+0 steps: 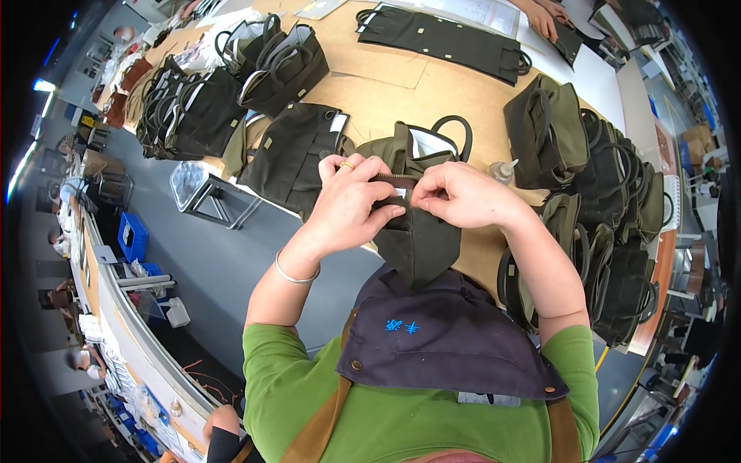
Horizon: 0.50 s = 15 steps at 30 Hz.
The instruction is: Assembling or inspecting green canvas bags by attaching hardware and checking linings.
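Right in front of me at the table's near edge is a dark olive fabric bag [423,241], its corner hanging toward my apron. My left hand [351,197] grips the bag by a brown zipper [395,180] near its opening, thumb and fingers closed on the cloth. From the other side my right hand [461,193] pinches the same zipper edge, fingertips pressed together. A small white label shows between the two hands. Behind them, a black handle [461,133] and a pale lining [429,143] stick up from the bag. What lies under my fingertips is hidden.
Finished-looking bags [285,69] stand in a group at the back left, and more bags [548,135] crowd the right side. A flat dark panel [440,46] lies at the back. Near the right bags is a small bottle [503,171]. Another person's hand [540,19] works at the far right.
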### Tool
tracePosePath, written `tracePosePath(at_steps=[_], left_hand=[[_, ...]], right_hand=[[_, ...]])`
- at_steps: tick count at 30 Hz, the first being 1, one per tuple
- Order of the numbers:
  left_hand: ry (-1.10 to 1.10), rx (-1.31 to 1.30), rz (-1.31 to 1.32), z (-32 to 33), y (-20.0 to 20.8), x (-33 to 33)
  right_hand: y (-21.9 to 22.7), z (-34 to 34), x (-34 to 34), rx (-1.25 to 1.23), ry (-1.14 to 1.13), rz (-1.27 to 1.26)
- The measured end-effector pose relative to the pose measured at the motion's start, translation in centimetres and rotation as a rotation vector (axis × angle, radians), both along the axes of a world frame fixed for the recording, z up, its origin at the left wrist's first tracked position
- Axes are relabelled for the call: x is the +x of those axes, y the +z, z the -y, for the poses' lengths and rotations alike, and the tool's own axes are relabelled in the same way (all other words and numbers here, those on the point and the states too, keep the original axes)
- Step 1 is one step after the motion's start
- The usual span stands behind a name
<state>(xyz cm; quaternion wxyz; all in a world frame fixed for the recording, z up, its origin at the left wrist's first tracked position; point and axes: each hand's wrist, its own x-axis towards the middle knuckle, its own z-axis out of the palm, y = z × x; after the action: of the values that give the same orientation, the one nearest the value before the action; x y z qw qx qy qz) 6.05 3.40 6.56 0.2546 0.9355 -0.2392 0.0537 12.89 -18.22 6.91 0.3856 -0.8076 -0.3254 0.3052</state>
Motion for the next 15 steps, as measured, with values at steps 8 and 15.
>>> tracePosePath(at_steps=[8,15], left_hand=[[0.005,-0.013,0.006,0.11,0.04,-0.26],[0.017,-0.034,0.019,0.24,-0.04,-0.50]], right_hand=[[0.59,0.03,-0.18,-0.008,0.013,-0.010],[0.87,0.16,-0.28,-0.001,0.018,-0.015]])
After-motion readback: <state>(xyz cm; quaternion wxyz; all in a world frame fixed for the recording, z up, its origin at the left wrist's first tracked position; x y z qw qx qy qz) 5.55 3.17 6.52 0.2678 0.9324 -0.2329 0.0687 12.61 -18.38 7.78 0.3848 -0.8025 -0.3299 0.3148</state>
